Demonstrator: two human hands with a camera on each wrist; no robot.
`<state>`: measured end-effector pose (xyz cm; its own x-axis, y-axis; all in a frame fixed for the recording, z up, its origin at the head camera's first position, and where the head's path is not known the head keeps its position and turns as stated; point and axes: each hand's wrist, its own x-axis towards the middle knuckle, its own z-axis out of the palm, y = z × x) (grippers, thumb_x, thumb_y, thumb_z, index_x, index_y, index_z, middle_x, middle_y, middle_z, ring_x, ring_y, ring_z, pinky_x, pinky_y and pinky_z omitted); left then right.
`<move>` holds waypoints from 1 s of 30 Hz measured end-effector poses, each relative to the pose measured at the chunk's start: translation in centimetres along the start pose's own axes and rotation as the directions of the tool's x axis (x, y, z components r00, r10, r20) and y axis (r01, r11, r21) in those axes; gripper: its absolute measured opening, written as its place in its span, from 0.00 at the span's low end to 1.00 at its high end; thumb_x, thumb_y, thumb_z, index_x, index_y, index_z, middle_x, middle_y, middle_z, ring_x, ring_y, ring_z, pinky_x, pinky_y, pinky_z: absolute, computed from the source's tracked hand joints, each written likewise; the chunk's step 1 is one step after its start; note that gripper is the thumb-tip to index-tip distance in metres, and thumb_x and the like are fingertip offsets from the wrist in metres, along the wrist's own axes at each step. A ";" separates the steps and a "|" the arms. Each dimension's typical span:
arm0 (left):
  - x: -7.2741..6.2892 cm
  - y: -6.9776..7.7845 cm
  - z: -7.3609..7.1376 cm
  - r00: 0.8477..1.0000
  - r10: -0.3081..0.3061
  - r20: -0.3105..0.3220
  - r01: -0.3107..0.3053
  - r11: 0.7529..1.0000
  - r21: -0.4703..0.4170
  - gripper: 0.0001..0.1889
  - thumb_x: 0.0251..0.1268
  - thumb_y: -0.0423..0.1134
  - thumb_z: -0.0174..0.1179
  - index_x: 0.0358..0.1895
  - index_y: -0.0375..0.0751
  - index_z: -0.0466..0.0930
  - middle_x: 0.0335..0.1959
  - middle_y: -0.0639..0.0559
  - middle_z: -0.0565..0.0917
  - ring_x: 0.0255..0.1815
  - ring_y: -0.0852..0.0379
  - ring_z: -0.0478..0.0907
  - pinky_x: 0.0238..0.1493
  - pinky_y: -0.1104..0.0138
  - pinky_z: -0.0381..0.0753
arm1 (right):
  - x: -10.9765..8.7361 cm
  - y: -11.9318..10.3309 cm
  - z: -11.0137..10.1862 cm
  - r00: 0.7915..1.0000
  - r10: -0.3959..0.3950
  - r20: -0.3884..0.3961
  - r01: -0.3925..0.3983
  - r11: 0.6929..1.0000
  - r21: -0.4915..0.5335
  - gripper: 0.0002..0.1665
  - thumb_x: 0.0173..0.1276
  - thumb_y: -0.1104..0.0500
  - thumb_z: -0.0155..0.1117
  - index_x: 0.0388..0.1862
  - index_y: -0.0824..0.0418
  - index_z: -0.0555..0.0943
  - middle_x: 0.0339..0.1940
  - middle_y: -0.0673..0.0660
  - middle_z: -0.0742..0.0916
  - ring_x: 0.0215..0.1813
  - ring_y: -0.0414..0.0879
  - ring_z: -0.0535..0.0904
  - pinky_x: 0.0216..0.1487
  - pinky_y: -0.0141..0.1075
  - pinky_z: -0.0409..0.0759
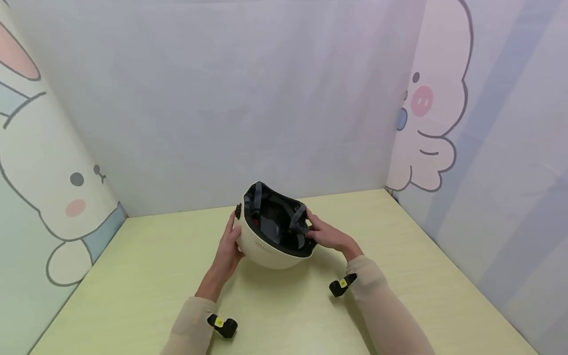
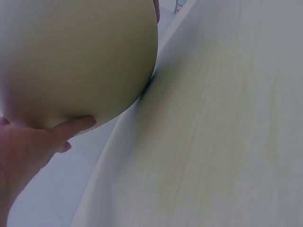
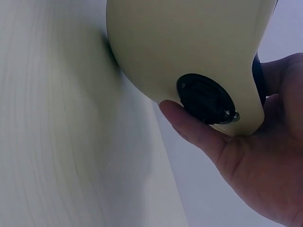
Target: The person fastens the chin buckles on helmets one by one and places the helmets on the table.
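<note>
A cream helmet (image 1: 272, 256) rests crown-down on the table, tilted so its black padded inside (image 1: 271, 217) faces up and towards me. Grey straps (image 1: 258, 197) lie within it. My left hand (image 1: 228, 249) holds the helmet's left side, and in the left wrist view its thumb (image 2: 75, 126) lies along the smooth shell. On the opposite side my right hand (image 1: 330, 234) grips the rim, fingers reaching over the edge by the strap. In the right wrist view the right thumb (image 3: 189, 125) presses the shell beside a round black side piece (image 3: 206, 99).
The pale yellow table (image 1: 133, 276) extends around the helmet. Behind it stands a plain light wall (image 1: 222, 108). Side walls carry a cartoon rabbit (image 1: 53, 177) on the left and a cartoon pig (image 1: 435, 98) on the right. Black wrist cameras (image 1: 224, 325) sit on both sleeves.
</note>
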<state>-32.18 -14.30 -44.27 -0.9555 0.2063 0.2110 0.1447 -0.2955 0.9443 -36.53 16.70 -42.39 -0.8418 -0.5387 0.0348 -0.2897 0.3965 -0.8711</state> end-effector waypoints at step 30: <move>-0.1 -0.8 1.5 1.000 0.009 -0.009 -0.010 0.999 -0.045 0.35 0.76 0.54 0.40 0.80 0.66 0.35 0.76 0.46 0.52 0.69 0.38 0.59 0.58 0.42 0.68 | 0.9 0.4 1.3 0.999 0.039 0.037 -0.036 0.996 -0.078 0.50 0.71 0.63 0.60 0.82 0.63 0.43 0.72 0.66 0.67 0.57 0.54 0.75 0.56 0.47 0.74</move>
<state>-31.77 -12.64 -44.71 -0.9564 0.1951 0.2173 0.1420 -0.3392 0.9299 -36.79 15.42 -43.36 -0.8350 -0.5500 -0.0177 -0.2938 0.4728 -0.8308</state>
